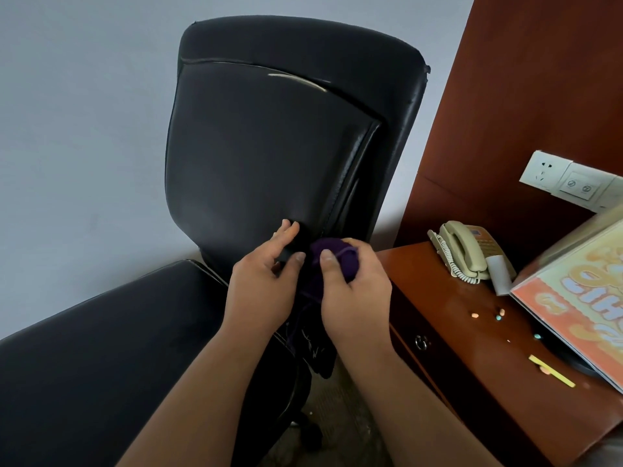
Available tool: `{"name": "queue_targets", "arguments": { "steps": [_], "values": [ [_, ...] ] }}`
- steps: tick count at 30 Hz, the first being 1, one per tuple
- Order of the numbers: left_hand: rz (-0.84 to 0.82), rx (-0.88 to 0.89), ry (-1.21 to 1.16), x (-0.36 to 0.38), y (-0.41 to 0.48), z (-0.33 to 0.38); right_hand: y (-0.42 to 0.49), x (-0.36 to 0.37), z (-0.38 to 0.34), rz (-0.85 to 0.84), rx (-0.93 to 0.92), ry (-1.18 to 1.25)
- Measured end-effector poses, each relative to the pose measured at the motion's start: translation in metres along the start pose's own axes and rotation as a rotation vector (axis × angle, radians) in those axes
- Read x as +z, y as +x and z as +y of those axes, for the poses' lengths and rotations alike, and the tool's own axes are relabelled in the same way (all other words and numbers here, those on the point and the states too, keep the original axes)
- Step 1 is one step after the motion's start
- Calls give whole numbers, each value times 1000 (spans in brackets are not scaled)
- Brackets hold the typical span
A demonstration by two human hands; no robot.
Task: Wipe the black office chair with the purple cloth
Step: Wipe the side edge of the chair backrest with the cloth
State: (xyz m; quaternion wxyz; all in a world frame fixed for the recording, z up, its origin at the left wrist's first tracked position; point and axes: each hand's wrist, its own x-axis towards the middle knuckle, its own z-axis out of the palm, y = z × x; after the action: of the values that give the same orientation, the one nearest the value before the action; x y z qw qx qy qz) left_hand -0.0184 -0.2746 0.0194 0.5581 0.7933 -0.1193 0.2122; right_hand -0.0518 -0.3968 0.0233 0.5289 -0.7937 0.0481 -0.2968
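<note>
Bunching into a ball inside the right hand (354, 298), the purple cloth (332, 261) sits at the foot of the backrest of the black office chair (269, 146), just above the rear right corner of the seat (118, 348). The thumb and fingers curl round the cloth, and a dark, frayed tail of it hangs down between the two wrists. The left hand (266, 284) lies just beside it, fingers fairly straight against the bottom of the backrest, thumb set toward a dark part there. Whether it grips that part I cannot tell. The chair stands against a pale wall (84, 112), and its right side is near a reddish wooden surface (455, 325). A beige telephone (468, 251) rests at the far edge of the surface, near its left corner. A colourful printed sheet (580, 298) overhangs the right side, with a yellow strip (553, 370) and a few small coloured bits scattered before it. A white socket panel (566, 180) is fixed to the wooden panel behind.
</note>
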Motion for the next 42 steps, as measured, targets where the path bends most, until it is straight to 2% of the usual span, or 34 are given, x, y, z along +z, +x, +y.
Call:
{"name": "queue_targets", "arguments": {
  "steps": [3, 9, 17, 26, 29, 35, 39, 42],
  "values": [
    [1, 2, 1, 0, 0, 0, -16, 4, 8, -63, 25, -107],
    [-9, 4, 10, 0, -2, 1, -33, 4, 27, -168, 92, -134],
    [-3, 19, 22, -2, -1, -1, -1, -2, 14, 53, -36, -104],
    [-9, 14, 33, -2, -4, 3, -45, 5, 56, -248, 152, -278],
    [-9, 36, 67, -3, -6, 5, -39, -2, 50, -184, 101, -210],
    [40, 74, 164, 3, -17, -1, -9, -7, 12, 29, -142, -57],
    [95, -54, 170, 0, -22, -11, -25, 1, 27, -16, -178, -82],
    [18, -159, 195, -7, -25, -19, -41, 8, 46, -79, -155, -88]
  ]
}}
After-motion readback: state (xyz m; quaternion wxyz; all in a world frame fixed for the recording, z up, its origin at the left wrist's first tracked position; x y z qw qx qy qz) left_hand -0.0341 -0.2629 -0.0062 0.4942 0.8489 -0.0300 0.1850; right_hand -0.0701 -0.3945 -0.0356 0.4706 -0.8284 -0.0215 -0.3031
